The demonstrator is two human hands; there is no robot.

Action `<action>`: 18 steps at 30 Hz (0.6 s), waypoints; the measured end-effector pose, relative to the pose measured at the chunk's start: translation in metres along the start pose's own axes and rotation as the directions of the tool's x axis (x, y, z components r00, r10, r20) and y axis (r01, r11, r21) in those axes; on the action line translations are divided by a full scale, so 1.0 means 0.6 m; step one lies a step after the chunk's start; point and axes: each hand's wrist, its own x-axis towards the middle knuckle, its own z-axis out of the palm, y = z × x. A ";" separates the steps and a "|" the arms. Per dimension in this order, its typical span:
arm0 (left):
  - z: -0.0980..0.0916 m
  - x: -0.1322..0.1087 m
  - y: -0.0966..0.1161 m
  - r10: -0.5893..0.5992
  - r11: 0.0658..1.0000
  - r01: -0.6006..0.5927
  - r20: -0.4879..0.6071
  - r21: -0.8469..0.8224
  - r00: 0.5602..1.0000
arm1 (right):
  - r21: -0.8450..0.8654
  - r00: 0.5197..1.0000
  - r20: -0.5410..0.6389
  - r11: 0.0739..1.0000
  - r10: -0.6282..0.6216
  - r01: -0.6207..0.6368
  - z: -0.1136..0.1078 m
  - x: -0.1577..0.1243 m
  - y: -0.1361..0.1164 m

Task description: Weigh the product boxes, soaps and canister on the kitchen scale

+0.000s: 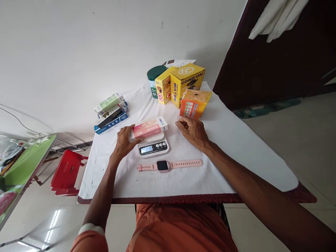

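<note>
A pink and white box lies across the top of a small white digital scale, whose lit display seems to read 219. My left hand grips the box's left end, fingers behind and thumb in front. Loosely curled and holding nothing I can see, my right hand rests on the cloth just in front of an orange and yellow package. Below the scale, a pink smartwatch is laid out flat with its strap stretched to both sides.
Several boxes are stacked at the left, a green-and-white box on top and a blue box at the bottom. Toward the wall stand a green-lidded tub, a narrow yellow box and a large yellow box. A red chair is left of the table.
</note>
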 end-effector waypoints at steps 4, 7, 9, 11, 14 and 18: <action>0.004 0.005 0.006 0.035 0.999 -0.035 -0.009 0.019 0.999 | 0.000 1.000 0.002 1.000 -0.007 0.007 0.000 0.000 0.002; 0.002 -0.001 0.008 0.088 0.996 -0.089 -0.067 0.001 0.994 | 0.006 1.000 0.002 1.000 -0.008 0.008 0.001 0.001 0.004; -0.003 -0.007 0.014 0.121 0.993 -0.121 -0.105 0.010 0.987 | 0.010 1.000 0.002 1.000 -0.003 0.003 0.002 0.002 0.004; -0.008 -0.010 0.023 0.148 0.989 -0.148 -0.136 0.015 0.980 | 0.010 1.000 0.003 1.000 0.003 -0.003 0.002 0.003 0.004; -0.017 -0.005 0.042 0.190 0.982 -0.191 -0.176 0.014 0.966 | -0.001 1.000 0.019 1.000 0.003 -0.003 0.001 0.004 0.003; -0.022 0.013 0.066 0.231 0.972 -0.234 -0.205 0.010 0.951 | -0.029 0.998 0.057 1.000 -0.006 0.008 -0.004 0.004 0.002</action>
